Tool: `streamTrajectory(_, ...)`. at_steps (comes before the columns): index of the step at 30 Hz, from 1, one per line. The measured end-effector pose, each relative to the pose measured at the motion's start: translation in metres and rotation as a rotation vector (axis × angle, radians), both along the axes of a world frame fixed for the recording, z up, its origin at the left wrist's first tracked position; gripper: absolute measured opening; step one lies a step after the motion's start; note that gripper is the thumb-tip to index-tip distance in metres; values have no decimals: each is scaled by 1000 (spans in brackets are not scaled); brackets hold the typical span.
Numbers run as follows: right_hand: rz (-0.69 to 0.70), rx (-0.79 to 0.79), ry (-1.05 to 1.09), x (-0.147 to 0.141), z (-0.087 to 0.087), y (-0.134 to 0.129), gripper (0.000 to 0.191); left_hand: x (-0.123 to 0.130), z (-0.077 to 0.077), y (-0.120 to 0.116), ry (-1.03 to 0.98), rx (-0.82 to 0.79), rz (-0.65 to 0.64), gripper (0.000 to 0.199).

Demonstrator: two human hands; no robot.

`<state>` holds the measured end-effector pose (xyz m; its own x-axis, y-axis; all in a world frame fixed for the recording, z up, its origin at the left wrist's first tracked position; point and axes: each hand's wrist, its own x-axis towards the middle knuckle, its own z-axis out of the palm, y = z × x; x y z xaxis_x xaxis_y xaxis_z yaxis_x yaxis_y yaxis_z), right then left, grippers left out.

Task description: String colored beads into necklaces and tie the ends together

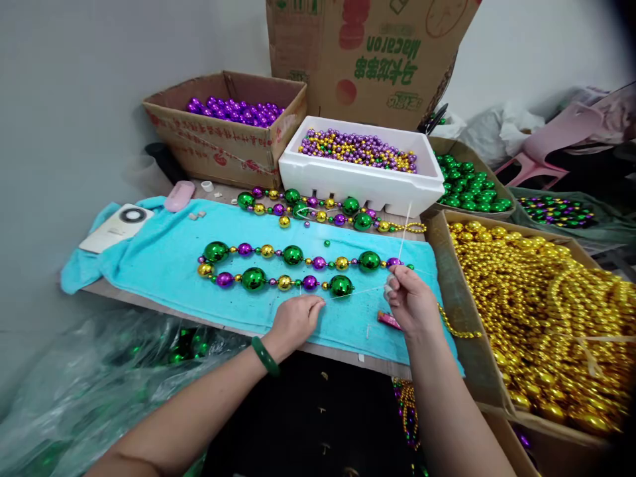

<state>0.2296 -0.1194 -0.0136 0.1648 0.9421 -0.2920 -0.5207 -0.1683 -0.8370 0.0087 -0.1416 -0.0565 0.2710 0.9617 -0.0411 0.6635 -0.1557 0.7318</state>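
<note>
A bead strand [293,255] of green, purple and gold balls lies in a U on the turquoise towel [163,278]. Thin white string [355,291] stretches taut between my two hands, off the strand's right-hand ends. My left hand [295,322], a green bangle at its wrist, pinches the string below the lower row. On the right, my right hand [410,298] pinches it too, fingers curled, close to the upper row's last purple bead; a loose tail rises above. A red lighter-like object [389,320] lies beside my right hand. Behind, a second bead strand [350,206] rests along the foam box.
A white foam box [358,189] of small mixed beads stands at the back. Cartons hold purple balls [238,111], green balls [470,185] and gold bead strings [541,311]. At the left are a pink case [179,196] and a white flat box [116,228].
</note>
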Motion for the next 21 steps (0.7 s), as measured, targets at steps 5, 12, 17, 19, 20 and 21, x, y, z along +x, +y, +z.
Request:
streamTrajectory(5,-48,94,-79,-2,13,-9,19,-41,6,19,501,506,35,43)
streamTrajectory(12,-178,122,-161,32,34,-20,16,-104,5,44,732,543,-89,25)
streamTrajectory(17,-402,232,-198,68,43,-28,2,-143,5,63,751,604,-191,32)
streamTrajectory(19,-470,222,-193,84,47,-31,4,-161,5,72,736,594,-223,34)
streamTrajectory(20,-498,210,-183,91,48,-33,5,-170,5,76,730,580,-240,35)
streamTrajectory(21,-538,194,-173,98,49,-35,7,-179,6,80,726,562,-255,34)
